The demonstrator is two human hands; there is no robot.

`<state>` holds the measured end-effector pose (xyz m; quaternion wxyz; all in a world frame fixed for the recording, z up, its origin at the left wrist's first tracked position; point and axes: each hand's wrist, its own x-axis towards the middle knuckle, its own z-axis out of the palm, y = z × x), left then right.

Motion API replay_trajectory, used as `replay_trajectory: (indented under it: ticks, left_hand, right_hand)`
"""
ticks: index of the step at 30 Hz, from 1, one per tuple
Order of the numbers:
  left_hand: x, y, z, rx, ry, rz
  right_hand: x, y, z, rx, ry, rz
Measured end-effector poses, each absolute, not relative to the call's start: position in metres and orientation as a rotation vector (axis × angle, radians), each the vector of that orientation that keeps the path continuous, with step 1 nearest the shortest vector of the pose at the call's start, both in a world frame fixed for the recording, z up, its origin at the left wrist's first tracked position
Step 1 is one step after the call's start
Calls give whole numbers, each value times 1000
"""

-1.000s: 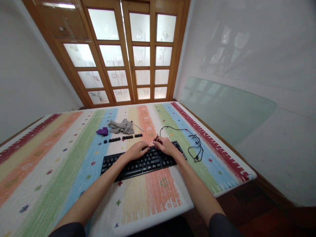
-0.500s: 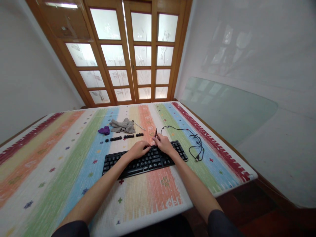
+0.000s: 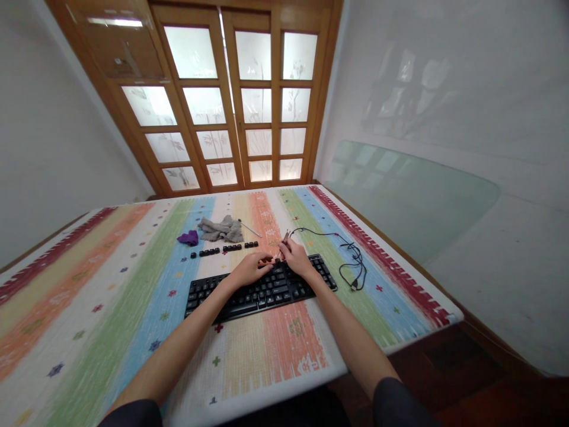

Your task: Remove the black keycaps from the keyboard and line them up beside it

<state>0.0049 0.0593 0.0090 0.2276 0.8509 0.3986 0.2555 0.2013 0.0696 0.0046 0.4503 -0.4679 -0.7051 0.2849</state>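
A black keyboard lies on the patterned cloth in front of me, tilted slightly. My right hand is closed round a slim, pronged tool above the keyboard's back edge; its exact kind is too small to make out. Just left of those fingers a small black keycap shows at the top row. My left hand rests over the keyboard, thumb and forefinger apart close to that keycap, with nothing visible between them. Behind the keyboard, several loose black keycaps stand in a line.
A grey cloth and a purple cloth lie behind the loose keycaps, with a thin rod beside the grey one. The black USB cable is coiled at right. The striped tablecloth covers the table.
My right hand has shifted slightly right, and the tool in it now tilts to the right. The left thumb and forefinger are a little farther from the right hand's fingers.
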Motion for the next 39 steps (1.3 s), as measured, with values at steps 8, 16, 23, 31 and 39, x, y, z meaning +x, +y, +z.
replay_trajectory:
  ticks: [8, 16, 23, 31, 39]
  left_hand:
    - [16, 66, 16, 2040, 958, 817]
    - [13, 72, 16, 1964, 934, 787]
    - [9, 67, 21, 2241, 1015, 819]
    - [0, 81, 26, 2565, 1021, 871]
    - [-10, 118, 27, 2754, 1180, 781]
  right_hand:
    - [204, 63, 8, -983, -1623, 919]
    - [204, 60, 9, -937, -1667, 952]
    - [203, 62, 4, -994, -1663, 864]
    - [204, 65, 2, -1055, -1626, 763]
    - [205, 63, 4, -1071, -1624, 749]
